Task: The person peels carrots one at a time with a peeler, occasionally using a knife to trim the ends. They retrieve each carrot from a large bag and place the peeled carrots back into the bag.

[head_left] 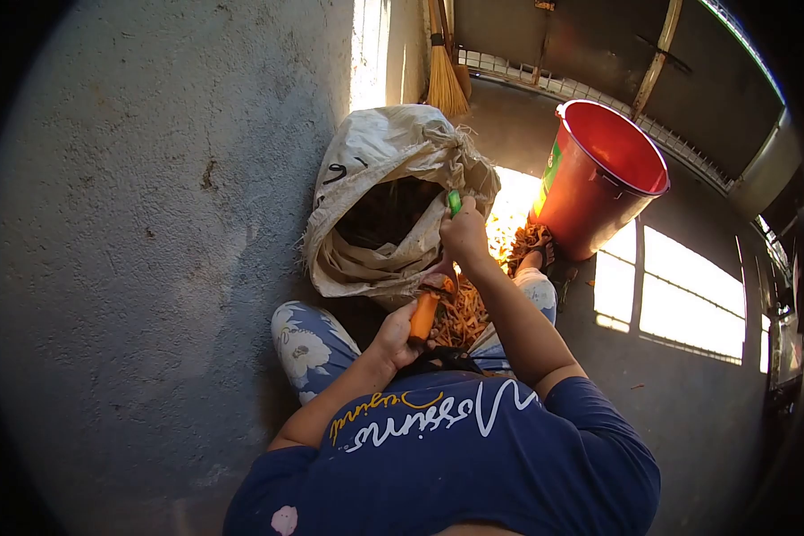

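An orange carrot (423,318) is gripped in my left hand (396,340), its far end darker and rough. My right hand (464,234) is closed around a green-handled tool (455,202), just beyond the carrot. The handle's end pokes out above the fist; I cannot tell what kind of blade it has. Below the hands, between my legs, lies a heap of orange peelings (463,314). Right in front, a large white woven sack (366,259) gapes open, its inside dark.
A tall red bucket (598,192) stands to the right of the sack, with more peelings near its base. A rough grey wall (170,223) runs along the left. A straw broom (446,82) leans at the back. Sunlight patches fall on the floor (652,411).
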The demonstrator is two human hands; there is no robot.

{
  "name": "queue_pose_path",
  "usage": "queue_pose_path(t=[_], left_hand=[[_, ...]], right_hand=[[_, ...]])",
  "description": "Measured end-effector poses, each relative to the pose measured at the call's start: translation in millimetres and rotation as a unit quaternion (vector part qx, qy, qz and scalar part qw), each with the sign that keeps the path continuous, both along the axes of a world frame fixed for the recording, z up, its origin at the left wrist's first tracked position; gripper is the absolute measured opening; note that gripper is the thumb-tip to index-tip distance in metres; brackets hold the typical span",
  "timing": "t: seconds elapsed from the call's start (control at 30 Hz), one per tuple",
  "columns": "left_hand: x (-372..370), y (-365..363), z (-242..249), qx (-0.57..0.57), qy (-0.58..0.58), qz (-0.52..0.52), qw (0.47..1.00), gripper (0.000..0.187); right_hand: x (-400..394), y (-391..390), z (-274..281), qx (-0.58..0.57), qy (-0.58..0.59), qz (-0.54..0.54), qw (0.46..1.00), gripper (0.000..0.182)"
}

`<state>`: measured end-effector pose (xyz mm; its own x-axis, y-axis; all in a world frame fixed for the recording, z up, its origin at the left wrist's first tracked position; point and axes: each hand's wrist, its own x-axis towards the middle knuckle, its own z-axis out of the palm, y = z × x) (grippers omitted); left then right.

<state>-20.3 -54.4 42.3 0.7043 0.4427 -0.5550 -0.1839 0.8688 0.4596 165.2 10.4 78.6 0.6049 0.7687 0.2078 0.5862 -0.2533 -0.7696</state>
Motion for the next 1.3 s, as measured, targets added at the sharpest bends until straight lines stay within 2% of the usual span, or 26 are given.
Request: queue_pose_path(t=[0.03,0.1,0.2,0.23,0.33,0.4,0.47,0.67,0.77,0.87,0.93,0.97,1.03,1.07,1.13,1.17,1.23,1.3], left_hand=[[-4.0,0.2,-5.0,-0.001,0.001,0.000,1.000,0.036],[-9.5,1.2,-6.7,-0.006,-0.062,-0.018,0.998,0.037],[-9.7,7.4,1.9,-0.019,-0.024,0.027,0.999,0.039],[-7.5,8.7,1.0,-0.021,-0.024,0.027,0.999,0.039],[-0.3,15.4,-15.2,-0.070,-0.074,0.079,0.992,0.038],[3.7,15.7,-20.4,-0.050,-0.035,0.086,0.994,0.037],[7.6,13.0,-14.1,-0.028,0.002,0.092,0.995,0.036],[8.5,7.0,-14.4,-0.050,-0.036,0.082,0.995,0.037],[10.6,3.2,0.1,-0.057,-0.044,0.086,0.994,0.036],[10.3,1.7,4.1,-0.043,-0.024,0.073,0.996,0.037],[5.5,-2.4,4.7,-0.023,0.036,0.026,0.999,0.040],[5.3,-5.4,7.6,-0.023,0.037,0.027,0.999,0.040],[4.4,-15.8,16.2,0.032,-0.008,-0.059,0.998,0.041],[5.0,-14.2,22.1,0.044,0.022,-0.032,0.998,0.041],[0.2,2.7,9.1,0.033,0.005,-0.007,0.999,0.041],[-2.5,7.8,-0.7,0.013,-0.007,0.013,1.000,0.041],[2.2,9.6,0.5,-0.011,0.002,0.034,0.999,0.042],[7.8,13.1,-3.6,-0.075,-0.048,0.071,0.993,0.042]], right_hand=[[15.5,5.7,-0.5,0.004,-0.027,-0.033,0.999,0.025],[44.4,11.3,-5.6,-0.019,0.020,-0.068,0.997,0.023],[46.1,7.8,-12.5,0.012,0.035,-0.064,0.997,0.023],[34.7,4.3,-9.3,0.014,0.067,-0.038,0.997,0.023],[-7.0,-19.4,5.7,0.017,0.046,0.020,0.999,0.025],[-27.1,-29.3,11.4,0.052,0.064,0.076,0.994,0.025],[-36.2,-34.8,22.9,0.038,0.065,0.073,0.994,0.024],[-40.7,-35.1,23.1,0.017,0.073,0.082,0.994,0.027],[-39.5,-31.6,17.9,0.004,0.082,0.086,0.993,0.031],[-28.3,-19.6,3.5,-0.007,0.061,0.074,0.995,0.027],[-1.5,-4.2,-6.6,-0.026,0.028,0.000,0.999,0.026],[17.1,4.3,-16.1,-0.024,0.025,-0.022,0.999,0.027],[48.0,12.3,-37.9,-0.071,0.032,-0.036,0.996,0.027],[53.1,12.0,-43.8,-0.068,0.030,-0.035,0.997,0.027],[53.0,7.2,-39.0,0.009,0.039,-0.076,0.996,0.027],[51.0,5.6,-37.2,0.009,0.038,-0.078,0.996,0.027],[30.5,-6.3,-17.1,0.061,0.093,-0.026,0.993,0.027],[4.6,-21.5,4.0,0.032,0.087,0.011,0.996,0.025]])
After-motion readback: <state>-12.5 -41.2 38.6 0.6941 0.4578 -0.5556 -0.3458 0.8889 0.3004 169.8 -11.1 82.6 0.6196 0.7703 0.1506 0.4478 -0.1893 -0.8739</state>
